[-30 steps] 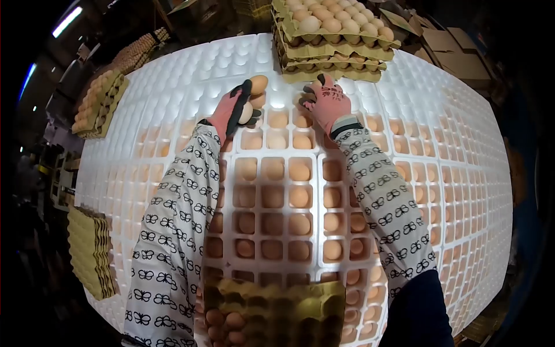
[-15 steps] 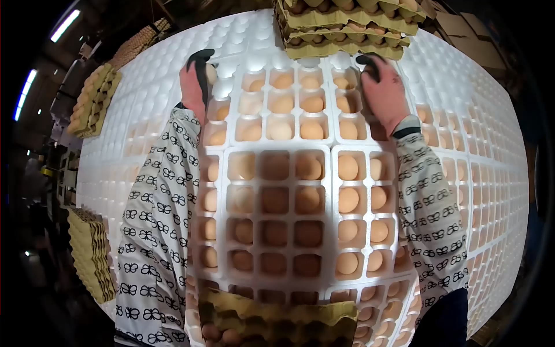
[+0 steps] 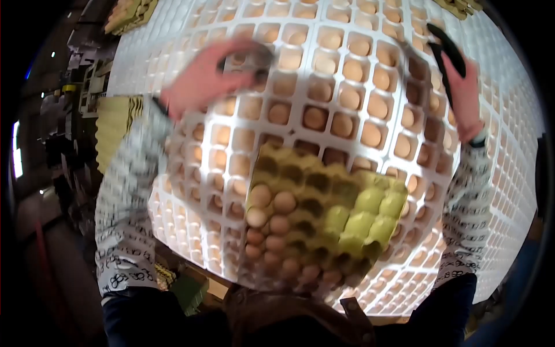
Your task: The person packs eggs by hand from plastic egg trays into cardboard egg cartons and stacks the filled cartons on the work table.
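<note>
My left hand (image 3: 222, 69), in a pink glove with black fingertips, is blurred over the egg-filled white foam trays (image 3: 291, 132). Its fingers are curved and apart, with nothing seen between them. To the right, my right hand (image 3: 457, 75) is above the trays, its black fingers spread and no egg visible in it. Nearest my body, a yellow-green egg carton (image 3: 312, 209) lies on the foam trays. Brown eggs (image 3: 277, 224) fill its left side and near edge; several of its other cups hold none.
A stack of cartons (image 3: 118, 124) stands at the left edge of the foam trays. Another carton with eggs (image 3: 130, 16) is at the top left, and part of one (image 3: 459, 7) shows at the top right. A cardboard box (image 3: 217, 288) is below the near edge.
The view has tilted down toward my body, showing more of the near carton. The egg by my left hand is no longer seen there. My right hand's fingers have opened out.
</note>
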`<state>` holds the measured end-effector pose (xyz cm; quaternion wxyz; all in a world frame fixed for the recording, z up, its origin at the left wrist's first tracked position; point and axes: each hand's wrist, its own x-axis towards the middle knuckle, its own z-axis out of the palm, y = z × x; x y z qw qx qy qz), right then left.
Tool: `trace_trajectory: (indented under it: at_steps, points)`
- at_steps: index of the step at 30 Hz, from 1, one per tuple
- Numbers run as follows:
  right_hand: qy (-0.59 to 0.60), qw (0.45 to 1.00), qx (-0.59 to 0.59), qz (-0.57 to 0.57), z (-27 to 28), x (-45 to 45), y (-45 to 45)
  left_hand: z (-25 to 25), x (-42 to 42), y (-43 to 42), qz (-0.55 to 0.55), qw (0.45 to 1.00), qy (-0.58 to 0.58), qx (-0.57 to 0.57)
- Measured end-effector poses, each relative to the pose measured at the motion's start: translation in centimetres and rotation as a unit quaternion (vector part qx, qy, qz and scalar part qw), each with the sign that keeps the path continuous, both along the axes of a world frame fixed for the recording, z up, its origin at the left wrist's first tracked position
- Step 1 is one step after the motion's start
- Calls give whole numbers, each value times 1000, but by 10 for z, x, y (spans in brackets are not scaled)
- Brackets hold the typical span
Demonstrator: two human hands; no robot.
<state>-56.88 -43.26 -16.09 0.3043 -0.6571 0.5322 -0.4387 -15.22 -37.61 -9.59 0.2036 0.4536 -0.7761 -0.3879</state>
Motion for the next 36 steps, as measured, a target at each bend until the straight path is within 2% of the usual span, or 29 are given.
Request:
trace_trajectory:
  at_steps: [2,4,6,7,8,10,11,12,13,14,15,16,17,18,19,20,21,22,23,24,25,26,28,29,30,31,33,35,36]
  points:
    - [21,996,88,-20,12,16,73,4,16,78,-89,987,-134,-24]
    - [70,983,169,26,25,49,142,3,24,141,-108,986,-123,-18]
    - [3,932,308,192,73,105,185,-2,11,173,-139,966,-192,-107]
    - [113,956,154,224,66,127,205,-12,5,182,-146,956,-202,-157]
    - [221,943,-4,249,45,147,227,-25,1,188,-156,944,-224,-185]
    - [398,867,84,288,19,184,251,-43,-3,187,-130,961,-190,-156]
    - [413,863,71,281,21,190,257,-38,-2,186,-127,969,-161,-138]
    - [351,901,-19,254,20,185,260,-30,-1,185,-123,976,-132,-122]
    - [216,951,52,216,28,175,265,-24,3,189,-118,982,-103,-101]
    - [72,975,123,171,40,166,271,-30,12,198,-38,994,105,7]
    - [-143,951,251,108,44,154,280,-34,29,202,20,973,221,66]
    - [-336,877,328,104,53,140,281,-38,48,206,76,932,331,125]
    - [-309,891,309,121,54,135,283,-44,59,215,158,825,457,291]
    - [-282,904,292,137,52,134,285,-48,68,220,127,826,441,327]
    - [-287,876,375,95,39,140,290,-56,60,227,79,927,301,210]
    - [-35,905,409,113,62,163,293,-56,44,233,28,985,147,80]
    - [168,951,205,159,44,182,302,-39,30,238,-39,996,-59,-55]
    - [358,913,-11,194,25,198,310,-42,21,243,-96,973,-176,-111]
    - [451,864,22,224,32,209,313,-43,18,242,-93,982,-152,-62]
    - [319,919,127,193,41,205,317,-41,17,238,-91,988,-127,-17]
    - [178,946,222,155,53,190,317,-36,26,240,-51,996,-18,75]
    - [31,943,312,113,61,175,321,-42,37,247,5,983,99,154]
    - [-288,894,332,88,70,145,331,-41,52,258,93,892,327,296]
    - [-236,906,333,111,75,146,334,-32,48,267,76,908,347,222]
    - [-185,914,335,134,77,147,335,-37,47,272,33,971,207,112]
    - [56,967,187,167,52,149,338,-42,46,278,3,998,67,-12]
    - [361,905,106,198,57,191,345,-27,23,283,-111,940,-274,-171]
    - [549,800,76,228,54,216,347,-28,12,290,-133,915,-330,-189]
    - [494,838,73,220,52,213,346,-31,11,289,-149,901,-348,-210]
